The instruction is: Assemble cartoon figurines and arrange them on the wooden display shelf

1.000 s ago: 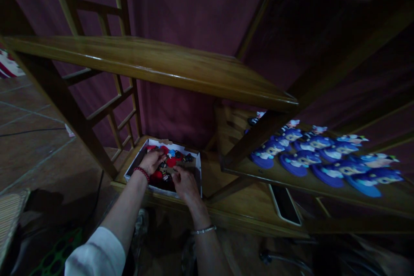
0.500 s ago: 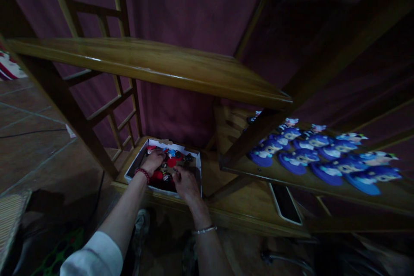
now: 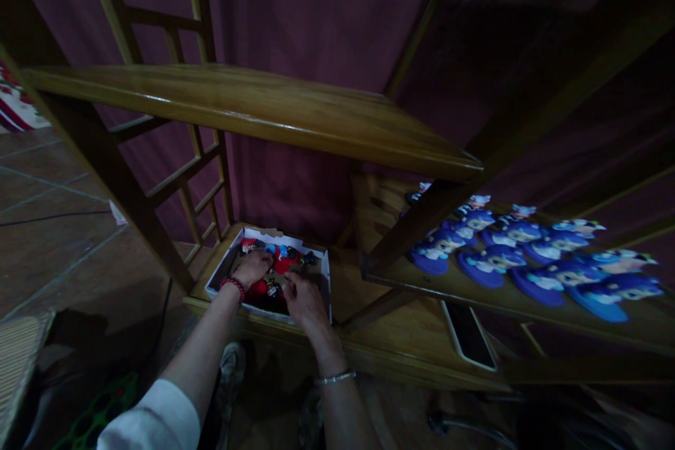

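Note:
A shallow white cardboard box [image 3: 216, 274] sits on the low wooden shelf, with several small red, black and blue figurines [image 3: 287, 260] lying loose inside. My left hand [image 3: 253, 267], with a red bead bracelet at the wrist, reaches into its left half. Its fingers are bent together over the figurines, and whatever they hold is hidden. Over the box's right side is my right hand [image 3: 303, 299], with a silver bracelet on that wrist. Its thumb and fingers are curled in a pinch; what is between them is too dark to make out.
A wooden shelf board [image 3: 264, 105] crosses above the box. On a raised shelf to the right stand several blue-and-white figurines [image 3: 493, 260] on round bases. A phone [image 3: 469, 334] lies on the low shelf. Lattice bars [image 3: 184, 176] rise at left.
Within the box, my left hand has shifted slightly right, its fingers still bent. My right hand keeps nearly the same curled pose. The whole view has moved a little.

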The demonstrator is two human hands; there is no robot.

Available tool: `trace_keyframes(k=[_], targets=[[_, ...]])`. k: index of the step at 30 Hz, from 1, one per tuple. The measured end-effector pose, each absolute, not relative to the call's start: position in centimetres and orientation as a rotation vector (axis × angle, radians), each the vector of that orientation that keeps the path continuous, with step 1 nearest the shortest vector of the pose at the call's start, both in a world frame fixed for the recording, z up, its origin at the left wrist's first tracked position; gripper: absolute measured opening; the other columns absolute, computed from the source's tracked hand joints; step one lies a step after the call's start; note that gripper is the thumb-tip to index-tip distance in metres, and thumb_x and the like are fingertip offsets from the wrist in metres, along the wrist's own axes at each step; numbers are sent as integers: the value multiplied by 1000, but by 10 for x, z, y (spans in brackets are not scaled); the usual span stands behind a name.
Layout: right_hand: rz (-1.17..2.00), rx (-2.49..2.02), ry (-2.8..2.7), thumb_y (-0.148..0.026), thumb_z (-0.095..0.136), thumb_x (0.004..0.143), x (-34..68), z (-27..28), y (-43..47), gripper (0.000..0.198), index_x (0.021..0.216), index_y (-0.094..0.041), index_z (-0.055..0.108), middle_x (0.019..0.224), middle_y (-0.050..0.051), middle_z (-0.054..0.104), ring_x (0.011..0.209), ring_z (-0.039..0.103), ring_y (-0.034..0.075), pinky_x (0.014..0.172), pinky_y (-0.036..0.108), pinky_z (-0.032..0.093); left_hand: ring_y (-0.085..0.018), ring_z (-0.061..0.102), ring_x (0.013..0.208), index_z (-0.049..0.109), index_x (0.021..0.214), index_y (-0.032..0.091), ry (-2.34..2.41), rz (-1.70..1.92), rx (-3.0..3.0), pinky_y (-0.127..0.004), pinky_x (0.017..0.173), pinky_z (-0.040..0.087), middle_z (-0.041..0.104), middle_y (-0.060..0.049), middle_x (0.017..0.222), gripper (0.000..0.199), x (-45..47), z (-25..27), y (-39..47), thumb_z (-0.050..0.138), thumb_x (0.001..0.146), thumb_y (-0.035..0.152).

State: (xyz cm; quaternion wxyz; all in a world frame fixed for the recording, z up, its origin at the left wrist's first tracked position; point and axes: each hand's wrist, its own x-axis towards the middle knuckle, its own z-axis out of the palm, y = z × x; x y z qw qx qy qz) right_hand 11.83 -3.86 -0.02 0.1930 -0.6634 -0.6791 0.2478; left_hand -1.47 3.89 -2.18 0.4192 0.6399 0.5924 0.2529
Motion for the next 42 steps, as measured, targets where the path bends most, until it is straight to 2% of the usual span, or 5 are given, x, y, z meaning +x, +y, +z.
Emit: trace_keyframes(k=[3,6,19,34,42], targets=[[712,-1870,-1900,-21,43,78,118,2,-38,32,108,-20,54,102,5,61,91,57,15,77,21,42,-20,43,108,55,52,19,1477,566,1726,-29,93,27,63,-5,77,17,-14,-20,39,48,68,16],[714,-1876,-1900,-21,44,78,118,2,-38,32,108,-20,54,102,5,61,91,57,15,77,21,42,-20,35,116,61,66,20,1512,535,1700,-30,97,22,62,-5,95,12,-14,-22,39,50,67,17],[705,-1864,-1893,-21,42,77,119,-3,-37,33,108,-19,54,102,6,62,92,57,15,79,22,41,-24,42,111,55,100,11,1641,523,1687,-32,94,27,50,-17,116,31,-14,-20,38,46,71,19],[707,-1889,-1920,-22,43,78,117,1,-37,33,109,-20,53,102,6,61,91,57,15,77,22,42,-21,52,96,58,90,15,1715,554,1661,-28,85,33,59,-13,99,23,-19,-19,39,44,73,21],[697,-1912,-1929,-23,43,78,118,0,-37,33,108,-19,54,105,6,60,94,56,16,80,24,41,-17,58,69,56,60,17,1670,587,1625,-25,67,39,60,-6,63,18,-25,-17,36,43,72,19]])
